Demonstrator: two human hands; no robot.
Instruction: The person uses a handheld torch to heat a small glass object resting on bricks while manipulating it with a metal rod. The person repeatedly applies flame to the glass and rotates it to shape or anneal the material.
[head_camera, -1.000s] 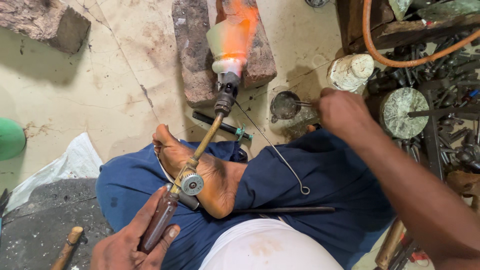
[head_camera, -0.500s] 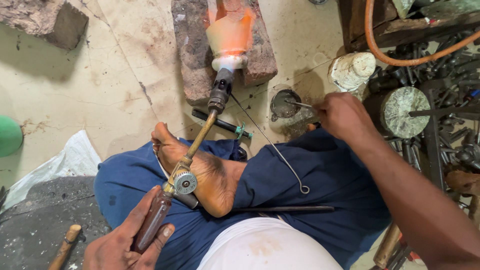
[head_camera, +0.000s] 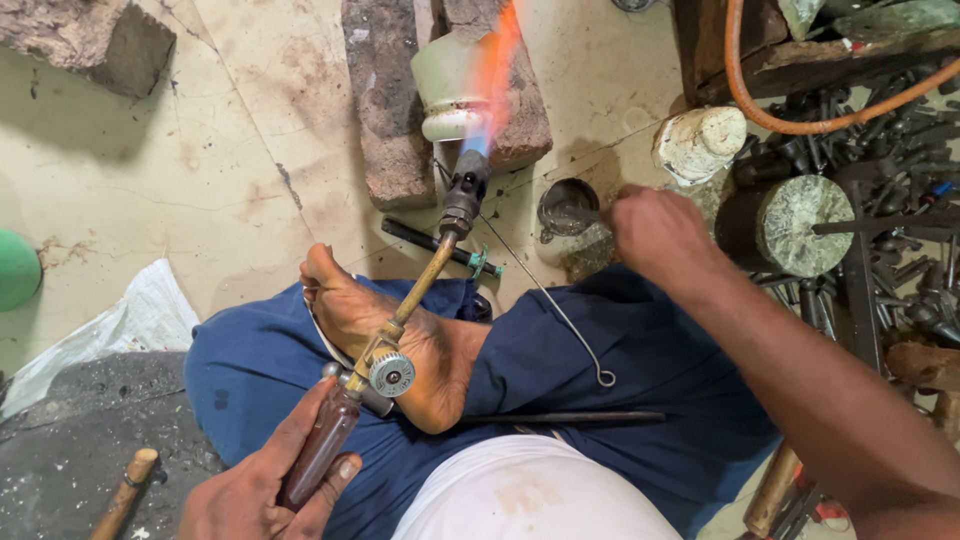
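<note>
Blowtorch (head_camera: 400, 330) flame plays on one pale fitting (head_camera: 455, 95) lying across two bricks (head_camera: 385, 110). Left hand (head_camera: 265, 490) grips its handle. Right hand (head_camera: 655, 230) pinches one thin rod at one small tin (head_camera: 565, 208).

Pale concrete floor (head_camera: 150, 170), cracked and stained. Rough stone block (head_camera: 90, 40) top left. Green round object (head_camera: 15, 270) at left edge, white sack (head_camera: 120, 325) near it. Dark slab (head_camera: 80, 430) bottom left. Orange hose (head_camera: 790, 120) and scrap-metal heap (head_camera: 890, 270) on right. Even daylight.
</note>
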